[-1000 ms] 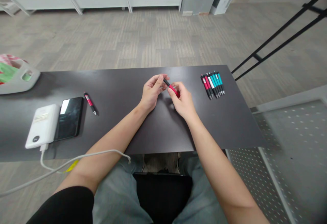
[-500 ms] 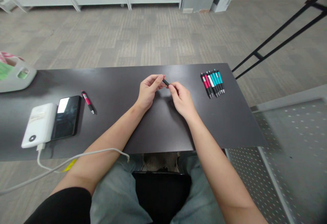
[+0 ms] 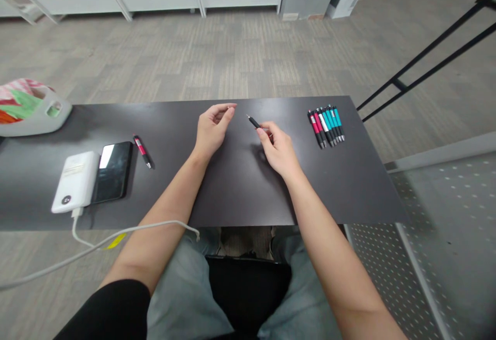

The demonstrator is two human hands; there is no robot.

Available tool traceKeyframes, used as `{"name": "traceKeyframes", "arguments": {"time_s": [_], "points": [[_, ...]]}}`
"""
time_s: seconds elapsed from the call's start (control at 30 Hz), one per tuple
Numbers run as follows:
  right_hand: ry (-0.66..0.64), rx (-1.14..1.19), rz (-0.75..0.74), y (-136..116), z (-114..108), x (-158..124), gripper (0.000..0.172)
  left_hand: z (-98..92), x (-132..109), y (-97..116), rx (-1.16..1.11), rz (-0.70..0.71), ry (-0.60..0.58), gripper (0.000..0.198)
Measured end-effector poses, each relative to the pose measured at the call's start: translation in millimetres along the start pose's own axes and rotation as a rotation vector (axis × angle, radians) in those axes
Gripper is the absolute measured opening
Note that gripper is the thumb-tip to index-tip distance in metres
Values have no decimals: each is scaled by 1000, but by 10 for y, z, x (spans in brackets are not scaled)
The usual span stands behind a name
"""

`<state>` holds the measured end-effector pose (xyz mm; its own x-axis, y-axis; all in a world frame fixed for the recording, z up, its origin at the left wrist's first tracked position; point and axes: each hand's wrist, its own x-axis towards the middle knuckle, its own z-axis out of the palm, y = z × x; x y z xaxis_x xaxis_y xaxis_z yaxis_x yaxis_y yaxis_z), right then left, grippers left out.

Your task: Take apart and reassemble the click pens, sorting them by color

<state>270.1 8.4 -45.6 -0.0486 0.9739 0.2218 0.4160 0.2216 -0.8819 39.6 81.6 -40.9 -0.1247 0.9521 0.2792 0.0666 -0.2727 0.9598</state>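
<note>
My right hand is closed round a red and black pen over the middle of the dark table; the pen's black tip sticks out up and to the left. My left hand hovers a short way to the left of that tip, fingers loosely curled and apart, holding nothing. A row of several red, white and teal pens lies side by side on the table to the right. Another red pen lies alone on the left.
A black phone and a white power bank with a white cable lie at the table's left. A grey basket with coloured cloth sits at the far left edge. Black metal rails stand to the right.
My left hand has let go of the pen and drawn away to the left. The right hand keeps the pen, with less of its red barrel showing. The view shifted slightly.
</note>
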Motion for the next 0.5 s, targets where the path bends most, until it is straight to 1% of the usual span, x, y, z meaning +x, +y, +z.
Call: {"name": "traceKeyframes", "arguments": {"time_s": [0.07, 0.17, 0.27, 0.37, 0.5], "points": [[-8, 5, -9, -16, -14, -5, 41, -183, -51, 21, 93, 34, -18, 30], [-5, 9, 0, -16, -26, -2, 42, -478, -226, 46, 307, 55, -64, 11], [-19, 8, -3, 8, -17, 1, 43, -696, -412, 53, 540, 25, -130, 5], [-46, 1, -15, 8, -5, -10, 43, -751, -520, 54, 652, -21, -142, 7], [-120, -5, -16, -98, -6, -50, 47, -684, -549, 50, 686, -103, -130, 12]]}}
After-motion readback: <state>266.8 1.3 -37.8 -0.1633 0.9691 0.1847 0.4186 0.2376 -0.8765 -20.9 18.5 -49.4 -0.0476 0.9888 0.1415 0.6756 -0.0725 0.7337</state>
